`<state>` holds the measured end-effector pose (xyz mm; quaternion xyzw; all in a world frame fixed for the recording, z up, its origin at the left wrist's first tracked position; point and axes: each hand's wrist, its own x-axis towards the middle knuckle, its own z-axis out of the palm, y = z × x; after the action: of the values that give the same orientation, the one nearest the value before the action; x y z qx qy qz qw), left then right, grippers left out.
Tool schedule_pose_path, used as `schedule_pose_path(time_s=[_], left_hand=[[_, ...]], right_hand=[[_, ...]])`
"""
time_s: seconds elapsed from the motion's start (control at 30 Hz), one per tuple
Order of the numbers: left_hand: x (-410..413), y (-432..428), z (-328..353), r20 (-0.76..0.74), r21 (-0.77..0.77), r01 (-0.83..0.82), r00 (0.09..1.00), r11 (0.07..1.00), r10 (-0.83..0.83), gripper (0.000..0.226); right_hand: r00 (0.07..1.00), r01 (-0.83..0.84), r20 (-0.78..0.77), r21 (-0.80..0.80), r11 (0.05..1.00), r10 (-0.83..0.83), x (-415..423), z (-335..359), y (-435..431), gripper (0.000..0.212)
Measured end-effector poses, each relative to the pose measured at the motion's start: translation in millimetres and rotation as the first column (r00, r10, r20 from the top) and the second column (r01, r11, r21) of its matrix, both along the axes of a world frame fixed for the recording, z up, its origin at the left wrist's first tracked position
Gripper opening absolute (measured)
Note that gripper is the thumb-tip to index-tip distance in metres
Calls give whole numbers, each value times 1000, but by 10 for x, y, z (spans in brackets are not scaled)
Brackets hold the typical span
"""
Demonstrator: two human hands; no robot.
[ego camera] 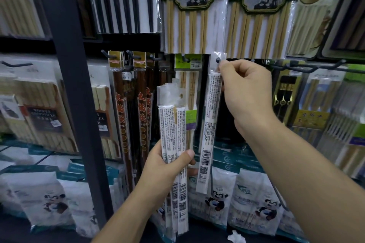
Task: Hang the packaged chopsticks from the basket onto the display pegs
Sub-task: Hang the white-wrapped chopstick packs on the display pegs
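The left hand grips a bundle of white-labelled clear chopstick packets. The right hand pinches 1 matching packet at a black peg.

single pack top at peg, pinched by right hand | bundle of packs in left hand, just left | panda bags below, behind

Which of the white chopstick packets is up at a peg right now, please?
The single packet that the right hand pinches by its top at the peg; the other packets sit bunched in the left hand.
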<state>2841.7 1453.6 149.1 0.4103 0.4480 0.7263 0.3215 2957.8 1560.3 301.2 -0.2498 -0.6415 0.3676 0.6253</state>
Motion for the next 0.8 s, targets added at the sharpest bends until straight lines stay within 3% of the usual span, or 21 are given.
schedule_pose_path(time_s=[0.27,0.57,0.8], left_hand=[[3,17,-6,-27,-2,-23,999,1000,23,14],[3,23,-5,-54,-43,-32,998,999,30,28],[15,16,13,-31,-37,2,1000,999,-3,18]], right_hand=[[1000,11,14,0,1000,-11,-39,-5,86,28],[987,100,117,100,990,-112,-86,-175,216,24],[987,134,76,91,987,-141,-59,-294,151,13]])
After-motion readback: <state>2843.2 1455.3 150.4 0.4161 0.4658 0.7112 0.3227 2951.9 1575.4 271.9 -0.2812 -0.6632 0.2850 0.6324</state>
